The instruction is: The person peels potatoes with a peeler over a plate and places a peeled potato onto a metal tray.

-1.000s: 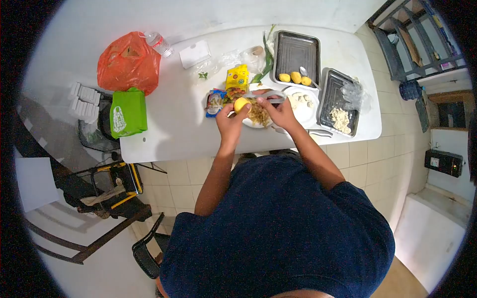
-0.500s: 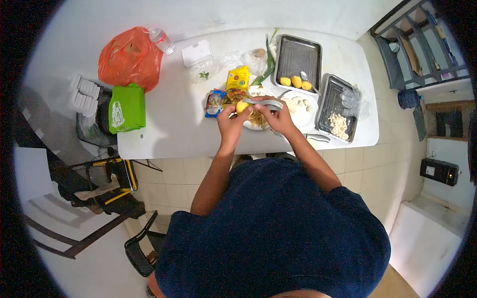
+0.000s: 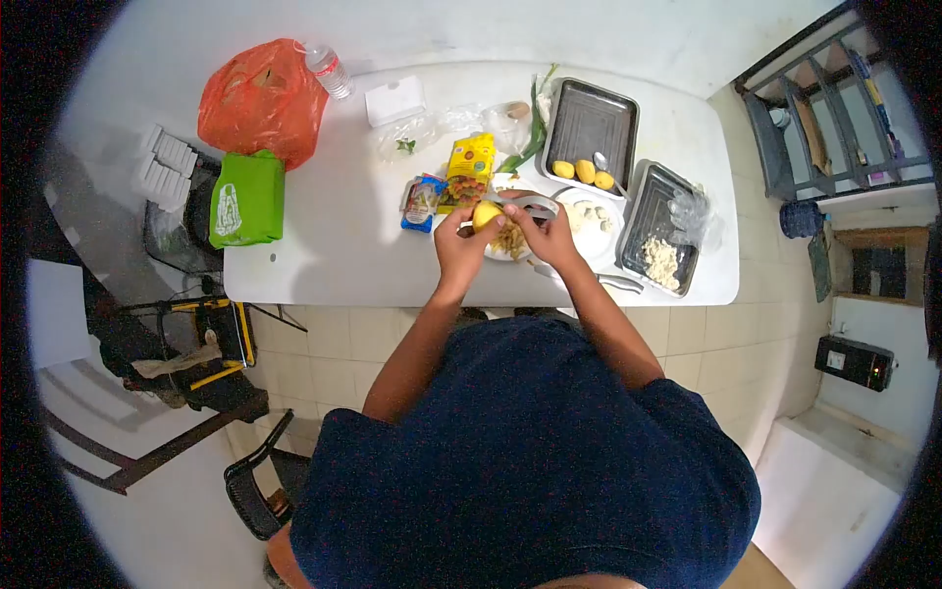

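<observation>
A yellow potato (image 3: 484, 213), partly hidden by fingers, is gripped in my left hand (image 3: 458, 253). My right hand (image 3: 550, 241) is closed on a grey-handled peeler (image 3: 536, 203), its head against the potato's upper side. Directly below both hands, peelings (image 3: 509, 241) are heaped on a white plate (image 3: 502, 181). To the right, a second white plate (image 3: 602, 251) carries pale peeled pieces (image 3: 586, 212). A knife (image 3: 618, 283) lies by the table's front edge, near my right wrist.
Three potatoes (image 3: 585, 172) and a spoon (image 3: 601, 161) lie in a dark tray (image 3: 592, 113). Another tray (image 3: 655, 201) holds chopped pale pieces (image 3: 662, 263) and a plastic bag (image 3: 693, 218). Yellow (image 3: 471, 162) and blue (image 3: 422, 203) packets stand left of the plates; green (image 3: 248, 199) and red (image 3: 263, 106) bags sit farther left.
The whole view has shifted slightly as my head moved. Both hands stay at the potato with the peeler against it, and the potato seems turned a little.
</observation>
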Tool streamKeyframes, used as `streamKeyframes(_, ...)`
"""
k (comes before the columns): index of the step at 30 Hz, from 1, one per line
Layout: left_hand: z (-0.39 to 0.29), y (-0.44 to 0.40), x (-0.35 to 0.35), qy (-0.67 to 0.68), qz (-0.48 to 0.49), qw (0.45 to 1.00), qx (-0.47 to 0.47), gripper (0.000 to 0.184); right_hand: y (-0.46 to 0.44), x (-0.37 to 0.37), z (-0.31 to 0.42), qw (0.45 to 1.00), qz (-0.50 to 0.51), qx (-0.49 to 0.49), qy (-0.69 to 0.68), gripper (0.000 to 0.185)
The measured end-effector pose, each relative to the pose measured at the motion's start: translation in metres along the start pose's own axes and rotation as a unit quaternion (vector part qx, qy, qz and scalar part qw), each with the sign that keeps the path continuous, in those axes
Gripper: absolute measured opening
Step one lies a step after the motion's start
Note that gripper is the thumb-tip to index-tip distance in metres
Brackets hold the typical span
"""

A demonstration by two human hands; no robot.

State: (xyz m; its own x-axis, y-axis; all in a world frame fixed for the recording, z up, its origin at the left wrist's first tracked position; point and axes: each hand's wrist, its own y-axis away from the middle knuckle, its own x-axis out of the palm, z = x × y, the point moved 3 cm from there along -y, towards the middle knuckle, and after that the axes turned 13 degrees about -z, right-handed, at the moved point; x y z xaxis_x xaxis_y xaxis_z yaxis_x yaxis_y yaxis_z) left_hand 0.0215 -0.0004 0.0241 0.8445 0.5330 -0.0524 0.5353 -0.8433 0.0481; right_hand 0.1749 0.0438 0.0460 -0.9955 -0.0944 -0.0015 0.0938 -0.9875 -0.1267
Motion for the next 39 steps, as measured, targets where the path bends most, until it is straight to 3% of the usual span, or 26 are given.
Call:
streamKeyframes(4, 0.013, -0.002, -0.001, 0.06, 0.012, 0.998, -0.031, 0.032, 0.004, -0.004, 0.005, 0.999, 0.007, 0.036, 0.031, 0.023)
streamKeyframes(12, 0.011, -0.001, -0.005, 0.037, 0.037, 0.999, 0.004, 0.033, 0.003, 0.001, -0.006, 0.999, -0.026, -0.015, 0.02, 0.023)
streamKeyframes(15, 0.013, -0.004, -0.005, 0.098, 0.036, 0.993, -0.05, 0.033, 0.004, -0.002, -0.007, 0.999, -0.033, -0.012, -0.001, 0.022)
streamKeyframes(21, 0.006, 0.0, -0.002, 0.03, 0.086, 0.996, -0.01, 0.033, 0.003, -0.003, -0.006, 0.998, -0.014, 0.038, 0.038, 0.023)
streamKeyframes(24, 0.014, 0.019, 0.012, 0.077, 0.136, 0.987, -0.033, 0.036, -0.007, -0.006, -0.009, 0.999, -0.037, 0.012, 0.021, 0.023)
streamKeyframes(26, 0.009, 0.016, 0.009, 0.081, 0.101, 0.99, -0.056, 0.038, -0.009, -0.011, -0.01, 0.997, -0.071, -0.013, -0.02, 0.022)
streamKeyframes(33, 0.027, 0.0, -0.004, 0.169, 0.08, 0.979, -0.084, 0.045, 0.002, -0.013, -0.018, 0.993, -0.085, 0.069, -0.031, 0.019)
streamKeyframes(38, 0.038, -0.008, -0.005, 0.201, 0.084, 0.973, -0.081, 0.041, 0.008, -0.011, -0.016, 0.994, -0.079, 0.06, -0.034, 0.022)
streamKeyframes(39, 0.037, -0.008, -0.004, 0.267, 0.105, 0.947, -0.147, 0.039, 0.008, -0.01, -0.015, 0.994, -0.078, 0.061, -0.034, 0.022)
